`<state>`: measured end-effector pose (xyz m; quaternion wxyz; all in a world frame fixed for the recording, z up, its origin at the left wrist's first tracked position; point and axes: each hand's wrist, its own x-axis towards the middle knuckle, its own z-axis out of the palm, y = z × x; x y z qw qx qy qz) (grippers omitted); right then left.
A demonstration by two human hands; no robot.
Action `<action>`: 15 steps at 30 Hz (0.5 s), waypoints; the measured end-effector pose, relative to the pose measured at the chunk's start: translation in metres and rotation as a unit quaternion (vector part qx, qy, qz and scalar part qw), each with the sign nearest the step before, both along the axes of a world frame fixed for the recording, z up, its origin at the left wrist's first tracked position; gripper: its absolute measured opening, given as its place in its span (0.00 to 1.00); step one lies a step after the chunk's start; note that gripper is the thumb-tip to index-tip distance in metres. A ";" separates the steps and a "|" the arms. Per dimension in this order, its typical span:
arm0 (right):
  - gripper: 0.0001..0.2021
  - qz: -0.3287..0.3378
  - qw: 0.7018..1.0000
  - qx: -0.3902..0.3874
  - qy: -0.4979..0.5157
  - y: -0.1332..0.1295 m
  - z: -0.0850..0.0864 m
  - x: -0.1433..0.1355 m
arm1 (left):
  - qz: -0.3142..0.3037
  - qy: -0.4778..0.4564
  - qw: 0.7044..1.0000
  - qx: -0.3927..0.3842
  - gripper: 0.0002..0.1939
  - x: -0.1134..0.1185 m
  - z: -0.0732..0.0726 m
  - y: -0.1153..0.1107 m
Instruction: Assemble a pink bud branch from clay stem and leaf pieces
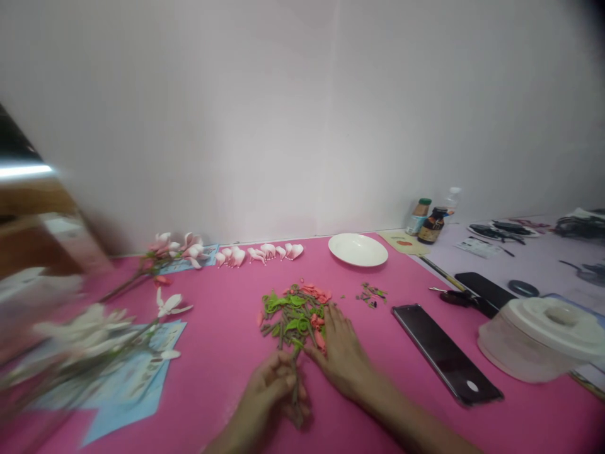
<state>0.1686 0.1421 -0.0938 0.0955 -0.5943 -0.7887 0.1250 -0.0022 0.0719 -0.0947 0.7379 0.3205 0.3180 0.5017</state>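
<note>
My left hand (276,388) is closed around a short brown-green stem (296,378), which points away from me and has a bit of green at its far end. Just beyond it lies a heap of small brown stems, curled green leaves (295,302) and coral-pink pieces (316,292) on the pink tabletop. My right hand (341,353) rests with its fingers stretched out along the right edge of the heap, touching the pieces there. Nothing shows in its grasp. Part of the stem is hidden behind the left fingers.
A white plate (358,250) and pale pink petals (259,254) lie near the wall. Left are artificial magnolia sprays (170,306) on blue paper (127,419). Right are a phone (447,353), scissors (456,297), a lidded plastic tub (524,353) and bottles (431,226).
</note>
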 end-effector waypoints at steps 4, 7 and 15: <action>0.43 0.007 1.000 0.015 0.018 0.006 -0.003 0.006 | 0.005 -0.005 1.000 0.000 0.12 0.001 -0.002 0.002; 0.39 0.016 0.997 0.058 0.051 0.003 -0.005 0.021 | 0.021 -0.012 1.000 -0.003 0.12 0.002 -0.002 0.003; 0.15 0.103 0.976 0.174 0.082 -0.005 0.011 0.029 | 0.143 -0.008 0.990 -0.019 0.11 -0.003 0.009 0.006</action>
